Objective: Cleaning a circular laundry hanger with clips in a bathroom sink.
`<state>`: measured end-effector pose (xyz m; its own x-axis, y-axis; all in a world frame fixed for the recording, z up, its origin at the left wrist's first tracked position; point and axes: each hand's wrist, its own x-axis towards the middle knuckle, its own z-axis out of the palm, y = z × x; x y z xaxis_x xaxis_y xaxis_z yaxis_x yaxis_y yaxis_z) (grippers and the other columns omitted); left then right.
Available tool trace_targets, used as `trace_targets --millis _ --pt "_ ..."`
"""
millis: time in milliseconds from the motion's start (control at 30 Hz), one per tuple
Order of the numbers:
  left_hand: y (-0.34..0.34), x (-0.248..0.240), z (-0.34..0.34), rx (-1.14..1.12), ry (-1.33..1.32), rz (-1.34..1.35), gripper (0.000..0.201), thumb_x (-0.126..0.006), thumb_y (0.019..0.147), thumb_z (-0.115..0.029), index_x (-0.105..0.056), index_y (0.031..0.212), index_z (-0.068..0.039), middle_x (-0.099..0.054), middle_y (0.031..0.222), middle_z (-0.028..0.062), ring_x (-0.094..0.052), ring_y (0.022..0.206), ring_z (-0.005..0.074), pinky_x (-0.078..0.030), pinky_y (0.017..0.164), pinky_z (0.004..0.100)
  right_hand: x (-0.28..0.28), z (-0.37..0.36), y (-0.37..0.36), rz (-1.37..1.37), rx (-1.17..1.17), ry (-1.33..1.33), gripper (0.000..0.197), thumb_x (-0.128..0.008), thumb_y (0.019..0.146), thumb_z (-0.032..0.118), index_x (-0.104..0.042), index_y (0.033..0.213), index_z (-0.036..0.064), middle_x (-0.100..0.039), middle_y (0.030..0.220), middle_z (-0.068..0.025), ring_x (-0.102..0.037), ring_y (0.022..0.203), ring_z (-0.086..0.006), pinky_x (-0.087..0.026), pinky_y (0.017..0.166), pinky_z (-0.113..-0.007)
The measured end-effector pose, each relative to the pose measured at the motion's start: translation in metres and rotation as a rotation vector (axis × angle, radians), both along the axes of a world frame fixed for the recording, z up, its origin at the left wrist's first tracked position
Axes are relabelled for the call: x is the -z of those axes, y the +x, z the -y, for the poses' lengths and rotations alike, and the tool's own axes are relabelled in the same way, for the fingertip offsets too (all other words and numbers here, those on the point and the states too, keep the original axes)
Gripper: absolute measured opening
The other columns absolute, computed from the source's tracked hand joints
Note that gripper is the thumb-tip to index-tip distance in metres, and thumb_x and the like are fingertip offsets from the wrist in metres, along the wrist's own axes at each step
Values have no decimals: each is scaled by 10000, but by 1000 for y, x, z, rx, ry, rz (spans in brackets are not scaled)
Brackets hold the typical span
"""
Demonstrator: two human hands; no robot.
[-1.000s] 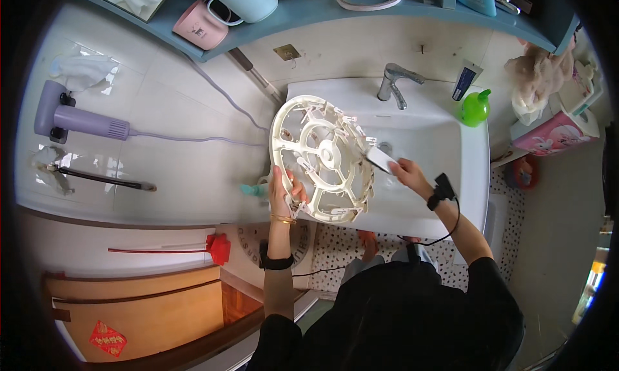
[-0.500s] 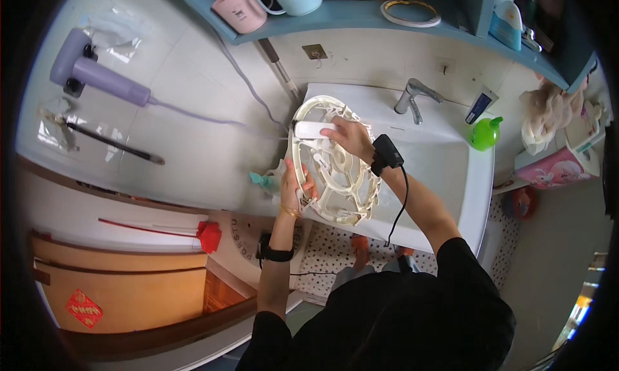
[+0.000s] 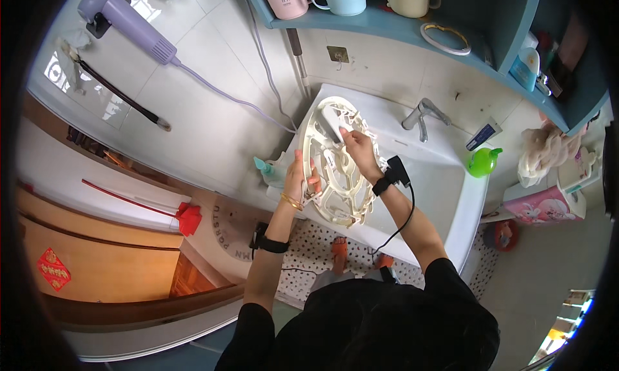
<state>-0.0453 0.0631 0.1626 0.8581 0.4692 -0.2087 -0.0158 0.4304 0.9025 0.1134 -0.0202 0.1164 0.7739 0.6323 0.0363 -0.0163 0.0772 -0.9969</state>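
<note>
Over the left part of the white sink (image 3: 475, 206) I hold a cream-white oval plastic clip hanger (image 3: 349, 192), an open lattice with clips along its edge. It is tilted. My left hand (image 3: 295, 179) grips its left rim, with the fingers passing behind and showing through the gaps. My right hand (image 3: 361, 153) is closed round a white brush (image 3: 331, 122) and presses it against the upper part of the hanger. Any bristles are hidden underneath.
A chrome faucet (image 3: 423, 117) stands at the sink's back, with a green bottle (image 3: 482, 162) and a tube (image 3: 483, 133) to the right. Left of the sink is a teal-topped pump bottle (image 3: 265, 168). A blue shelf (image 3: 380, 28) with mugs hangs above; a purple hair dryer (image 3: 132, 29) is on the left wall.
The brush has turned from nearly level to a steep slant, and my right wrist has swung with it. The hanger is tilted more on edge. My head view has shifted a little.
</note>
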Motion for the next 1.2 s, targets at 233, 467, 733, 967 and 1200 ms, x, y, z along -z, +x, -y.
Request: trace_targets --millis 233,467,733,967,1200 --pt "4 -1 -1 60 41 23 513 -271 828 -580 -418 756 -94 -339 428 1 -447 333 182 -413 341 313 -8 1 5 30 -23 -42 437 -532 804 414 -572 659 4 -442 489 14 -382 432 -39 -295 386 -214" --pt "1 6 -3 52 -17 31 510 -297 818 -586 -417 751 -95 -334 428 2 -455 341 186 -411 338 317 -26 3 18 382 -84 -232 536 -513 780 474 -588 667 -45 -493 484 -164 -506 463 -204 -396 469 -343" --pt "-2 7 2 36 43 10 506 -293 831 -569 -418 747 -86 -337 429 9 -454 343 190 -404 334 316 -41 6 34 400 -172 -391 592 -498 763 519 -592 653 -55 -514 502 -175 -514 469 -227 -407 490 -341" --pt "1 21 -13 57 70 47 527 -275 826 -582 -413 755 -79 -330 429 11 -454 336 192 -418 339 317 -44 5 33 474 -230 -421 584 -494 764 524 -577 637 -40 -514 506 -146 -502 476 -219 -404 504 -354" --pt "7 8 3 24 105 6 532 -292 817 -591 -435 736 -86 -345 436 13 -468 343 195 -426 347 309 -32 11 40 311 -45 -349 529 -512 796 453 -595 697 -60 -527 528 -82 -479 516 -109 -399 493 -277"
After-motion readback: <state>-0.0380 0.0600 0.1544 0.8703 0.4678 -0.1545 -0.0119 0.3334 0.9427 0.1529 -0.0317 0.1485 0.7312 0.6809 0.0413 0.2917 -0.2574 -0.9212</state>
